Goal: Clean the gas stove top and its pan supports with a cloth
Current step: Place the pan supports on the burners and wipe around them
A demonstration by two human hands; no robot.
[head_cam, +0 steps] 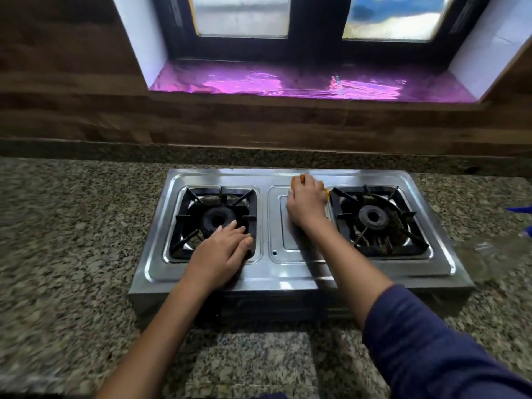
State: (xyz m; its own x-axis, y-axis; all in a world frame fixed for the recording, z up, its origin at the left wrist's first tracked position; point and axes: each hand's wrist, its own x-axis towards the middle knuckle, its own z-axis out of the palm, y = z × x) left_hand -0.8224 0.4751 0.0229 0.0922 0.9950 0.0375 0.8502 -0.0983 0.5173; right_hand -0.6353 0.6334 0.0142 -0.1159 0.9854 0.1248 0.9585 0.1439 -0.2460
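Two-burner steel stove (pixel 299 272) sits on a speckled granite bench (pixel 72 226), back edge near the wood-look wall (pixel 259 122), w/ a window (pixel 313 24) above and purple foil (pixel 288 84) lining the sill. L hand (pixel 221 251) lies flat, palm down, on the near-right corner of the L pan support (pixel 214 223); fingers (pixel 230 226) spread and relaxed, grasping nothing, tips reaching toward the L burner (pixel 216 220). R hand (pixel 306 201) is clenched over an orange cloth (pixel 302 177) and presses it on the stove top at the far end of the middle panel (pixel 288 234), between the two supports and just beside the far-left corner of the R pan support (pixel 377 220). Only bits of cloth show: one past the knuckles at the far side, a sliver at the R edge of the hand by the support. R burner (pixel 373 216) sits in the centre of its support; brownish grime shows in the tray around it, esp. toward the near side. Both supports are seated in their recessed trays. R forearm crosses the front-centre of the stove, dark blue sleeve (pixel 431 349) pushed up below the elbow; L forearm is bare. A clear plastic thing (pixel 486 254), blurred, lies on the bench just R of the stove; something blue (pixel 522 210) pokes in at the R edge, can't tell what.
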